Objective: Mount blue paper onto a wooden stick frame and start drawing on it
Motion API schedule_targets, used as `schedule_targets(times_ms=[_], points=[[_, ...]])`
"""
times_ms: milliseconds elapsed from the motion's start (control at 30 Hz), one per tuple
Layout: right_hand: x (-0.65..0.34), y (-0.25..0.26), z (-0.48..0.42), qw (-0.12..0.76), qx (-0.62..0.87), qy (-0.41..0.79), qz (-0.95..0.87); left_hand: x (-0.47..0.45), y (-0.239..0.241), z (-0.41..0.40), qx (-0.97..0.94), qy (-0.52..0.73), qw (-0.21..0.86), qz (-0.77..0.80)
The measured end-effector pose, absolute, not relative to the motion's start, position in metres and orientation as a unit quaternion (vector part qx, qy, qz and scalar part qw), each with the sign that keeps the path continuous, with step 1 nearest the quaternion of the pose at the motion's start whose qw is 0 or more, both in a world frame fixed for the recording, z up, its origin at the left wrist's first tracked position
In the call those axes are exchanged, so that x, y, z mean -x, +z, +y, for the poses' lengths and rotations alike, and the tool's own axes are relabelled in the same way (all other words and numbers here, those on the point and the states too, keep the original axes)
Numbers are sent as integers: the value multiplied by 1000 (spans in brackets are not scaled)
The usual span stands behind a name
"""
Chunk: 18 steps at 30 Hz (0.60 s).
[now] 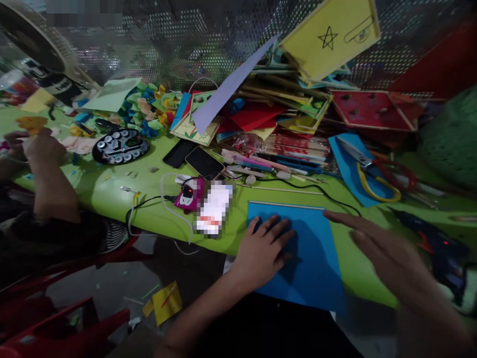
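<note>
A blue sheet of paper (315,248) lies on the green table (112,191) right in front of me, its near edge hanging over the table's rim. My left hand (263,248) rests flat on the sheet's left half with the fingers spread, holding nothing. My right hand (380,248) hovers over the sheet's right edge, fingers stretched out and pointing left, slightly blurred, nothing in it.
Scissors (372,171) lie on another blue sheet at right, a dark glue gun (436,246) near my right hand. Two phones (194,156), a pink gadget (190,195) with cables, sticks, and heaped coloured paper (283,109) fill the back. Another person's hand (39,149) works at left.
</note>
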State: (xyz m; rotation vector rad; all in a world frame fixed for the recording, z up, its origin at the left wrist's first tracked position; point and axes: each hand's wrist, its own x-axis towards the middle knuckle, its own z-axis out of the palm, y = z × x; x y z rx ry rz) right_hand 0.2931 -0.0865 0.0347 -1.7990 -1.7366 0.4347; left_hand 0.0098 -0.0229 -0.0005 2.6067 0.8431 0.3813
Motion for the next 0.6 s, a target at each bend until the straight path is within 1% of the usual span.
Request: schedule_targets(times_ms=[67, 267, 600], points=[[-289, 27, -78, 275, 656, 153, -686, -11, -1, -22, -928, 142, 174, 297], [-270, -6, -59, 205, 615, 36, -761, -12, -3, -24, -924, 157, 165, 306], [-267, -6, -65, 158, 603, -35, -781, -13, -4, -25, -926, 158, 157, 305]])
